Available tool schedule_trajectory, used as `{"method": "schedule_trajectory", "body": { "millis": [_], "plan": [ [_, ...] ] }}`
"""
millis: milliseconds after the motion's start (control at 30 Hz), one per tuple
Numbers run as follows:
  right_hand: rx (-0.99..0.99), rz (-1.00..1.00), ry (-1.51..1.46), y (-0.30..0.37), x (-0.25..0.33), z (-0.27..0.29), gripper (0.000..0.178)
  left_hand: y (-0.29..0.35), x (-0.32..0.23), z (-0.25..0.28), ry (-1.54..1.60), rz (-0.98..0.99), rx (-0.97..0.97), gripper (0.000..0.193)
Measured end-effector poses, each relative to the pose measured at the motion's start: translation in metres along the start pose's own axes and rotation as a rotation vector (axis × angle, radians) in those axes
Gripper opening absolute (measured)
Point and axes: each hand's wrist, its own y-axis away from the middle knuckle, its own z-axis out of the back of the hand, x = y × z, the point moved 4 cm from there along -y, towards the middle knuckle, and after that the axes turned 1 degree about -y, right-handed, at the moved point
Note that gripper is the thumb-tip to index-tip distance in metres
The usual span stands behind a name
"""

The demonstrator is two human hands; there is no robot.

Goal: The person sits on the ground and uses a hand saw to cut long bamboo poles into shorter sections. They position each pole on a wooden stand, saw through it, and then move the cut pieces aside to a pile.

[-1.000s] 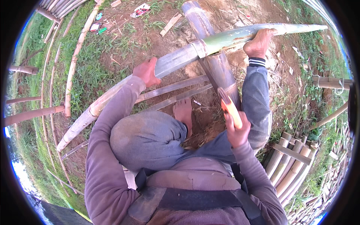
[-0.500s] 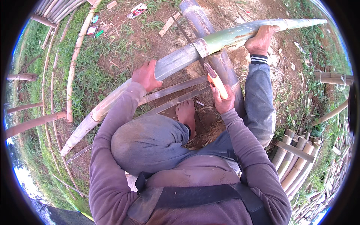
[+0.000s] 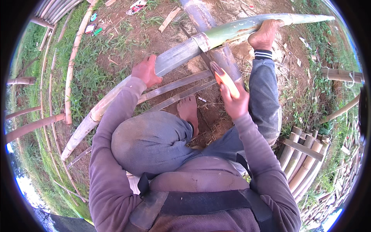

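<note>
A long bamboo pole point(image 3: 177, 58), pale grey on the left and green toward its thin far-right end, lies slantwise before me. My left hand point(image 3: 146, 72) is closed over its grey stretch. In my right hand point(image 3: 235, 101) is the orange handle of a hand saw point(image 3: 227, 82), slightly blurred. The dark saw blade crosses the pole close to a joint, left of the green part; how deep it sits I cannot tell. A thicker bamboo log point(image 3: 199, 15) runs under the pole near the blade. My bare right foot point(image 3: 264, 34) presses on the green part.
Two bamboo strips point(image 3: 174, 88) stretch below the pole, near my other foot point(image 3: 188, 106). Cut bamboo pieces point(image 3: 299, 154) are bundled at right. Bamboo rails point(image 3: 73, 73) line the left side. Small items, one a green lighter point(image 3: 97, 31), lie in the grass.
My right hand has drawn the saw a little back toward me and to the right. My left hand keeps its place on the pole. The whole view has shifted slightly.
</note>
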Motion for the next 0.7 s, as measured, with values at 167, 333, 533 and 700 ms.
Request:
{"method": "schedule_trajectory", "body": {
  "millis": [167, 333, 533, 700],
  "plan": [
    [-0.043, 0.022, 0.023, -0.018, 0.009, -0.030, 0.026, 0.004, 0.006, 0.004, -0.044, -0.015, -0.086, 0.093],
    [0.001, -0.023, 0.040, 0.091, 0.034, 0.066, 0.016, 0.011, 0.007, -0.003, -0.037, 0.017, -0.062, 0.093],
    [-0.042, 0.003, 0.055, -0.011, 0.006, -0.017, 0.034, -0.001, -0.009, 0.011, -0.025, 0.013, -0.014, 0.092],
    [-0.022, 0.035, 0.087, 0.016, 0.021, 0.003, 0.026, -0.003, 0.006, 0.013, -0.059, 0.011, -0.074, 0.092]
  ]
}}
